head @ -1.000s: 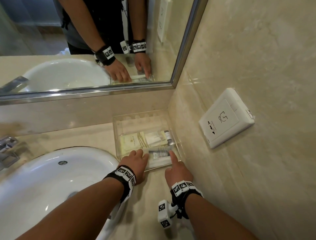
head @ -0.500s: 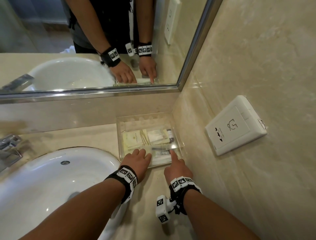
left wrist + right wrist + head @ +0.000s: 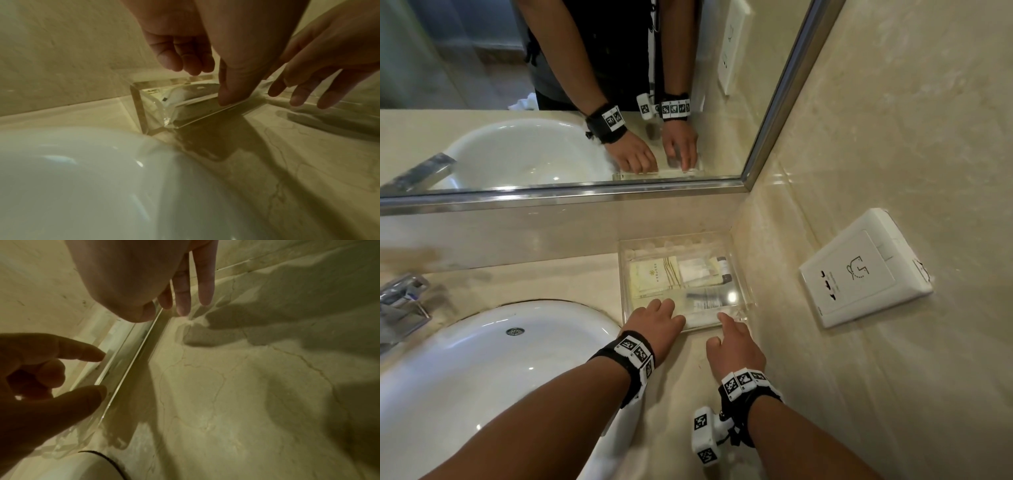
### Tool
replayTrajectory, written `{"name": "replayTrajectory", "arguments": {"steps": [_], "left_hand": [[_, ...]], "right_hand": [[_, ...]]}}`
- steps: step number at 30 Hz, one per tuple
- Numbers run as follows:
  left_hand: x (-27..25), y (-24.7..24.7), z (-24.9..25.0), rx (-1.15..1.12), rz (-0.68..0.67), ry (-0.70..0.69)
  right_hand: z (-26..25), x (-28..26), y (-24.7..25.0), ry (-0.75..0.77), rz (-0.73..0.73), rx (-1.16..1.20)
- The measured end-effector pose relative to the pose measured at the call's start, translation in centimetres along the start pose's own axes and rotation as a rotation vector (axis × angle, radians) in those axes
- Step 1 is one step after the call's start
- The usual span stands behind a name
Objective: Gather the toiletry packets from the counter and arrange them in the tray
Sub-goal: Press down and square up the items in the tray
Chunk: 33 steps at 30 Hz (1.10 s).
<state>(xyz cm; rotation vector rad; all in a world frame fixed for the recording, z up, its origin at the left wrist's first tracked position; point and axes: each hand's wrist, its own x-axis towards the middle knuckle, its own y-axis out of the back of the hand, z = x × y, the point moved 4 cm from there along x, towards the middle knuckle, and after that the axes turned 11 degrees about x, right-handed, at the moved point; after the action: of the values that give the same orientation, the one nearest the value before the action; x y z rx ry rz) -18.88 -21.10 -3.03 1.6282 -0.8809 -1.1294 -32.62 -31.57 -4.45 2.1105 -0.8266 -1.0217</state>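
Note:
A clear plastic tray (image 3: 678, 245) sits in the counter's back right corner. It holds a cream packet (image 3: 654, 277), white sachets (image 3: 695, 272), a small dark-capped tube (image 3: 723, 270) and a clear-wrapped item (image 3: 705, 298) along the near side. My left hand (image 3: 669, 311) hovers over the tray's near left part, fingers loosely bent. In the left wrist view its thumb (image 3: 232, 91) touches the tray's (image 3: 137, 104) near wall. My right hand (image 3: 722, 329) is at the near right rim with the index finger stretched out. In the right wrist view its fingers (image 3: 183, 293) are straight beside the tray rim (image 3: 131, 363).
A white sink basin (image 3: 482, 377) lies left of the tray, with a chrome faucet (image 3: 400, 301) at the far left. A mirror (image 3: 551, 102) runs along the back wall. A white socket plate (image 3: 866, 270) is on the right wall close to the tray.
Both hands stay at the tray's near edge. The right index finger has drawn back a little toward the rim. The head view has shifted slightly.

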Motion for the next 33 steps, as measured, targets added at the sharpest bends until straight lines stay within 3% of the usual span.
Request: {"name": "replayTrajectory", "arguments": {"steps": [8, 17, 22, 33], "left_hand": [[0.3, -0.3, -0.3, -0.005, 0.025, -0.017], [0.9, 0.0, -1.6, -0.013, 0.068, 0.083], [1.0, 0.5, -2.2, -0.046, 0.01, 0.147], [1.4, 0.6, -2.5, -0.025, -0.1, 0.131]], "right_hand": [[-0.1, 0.7, 0.0, 0.016, 0.014, 0.045], [-1.1, 0.9, 0.1, 0.034, 0.06, 0.11], [-1.6, 1.7, 0.2, 0.02, 0.051, 0.124], [-1.8, 2.1, 0.0, 0.0, 0.005, 0.09]]}}
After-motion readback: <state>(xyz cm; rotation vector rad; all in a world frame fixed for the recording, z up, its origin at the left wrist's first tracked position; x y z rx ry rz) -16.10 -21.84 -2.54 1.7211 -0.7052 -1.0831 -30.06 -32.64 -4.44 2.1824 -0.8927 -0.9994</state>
